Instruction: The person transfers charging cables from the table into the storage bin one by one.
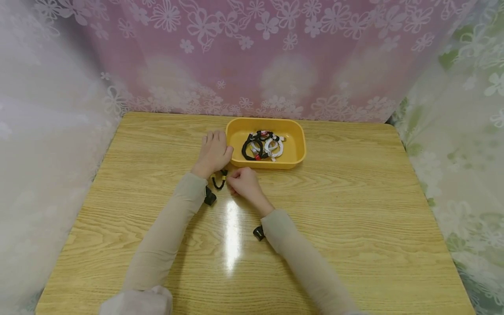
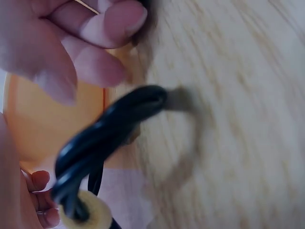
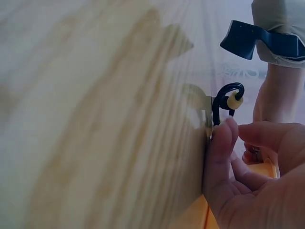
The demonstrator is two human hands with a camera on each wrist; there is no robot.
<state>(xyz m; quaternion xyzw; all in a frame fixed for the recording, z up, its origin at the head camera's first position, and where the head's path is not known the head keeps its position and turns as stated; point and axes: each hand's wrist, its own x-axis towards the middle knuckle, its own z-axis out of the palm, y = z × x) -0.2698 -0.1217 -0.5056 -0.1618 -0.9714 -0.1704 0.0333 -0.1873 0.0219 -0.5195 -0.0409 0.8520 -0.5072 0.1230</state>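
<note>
My left hand is at the yellow tray, with the thumb over its left rim and the fingers bent down outside. My right hand is just in front of the tray. Its thumb and fingertips pinch a coiled black cable with a yellow tie, though the exact contact is partly hidden. The cable's loop stands out from the fingertips, close to the table and beneath my left wrist. Inside the tray, a black coiled cable lies against white coiled cables, with red bits among them.
The wooden table reaches back to a pink flowered curtain. Pale curtains hang on both sides. Each wrist carries a black camera, as on the left wrist camera and the right wrist camera.
</note>
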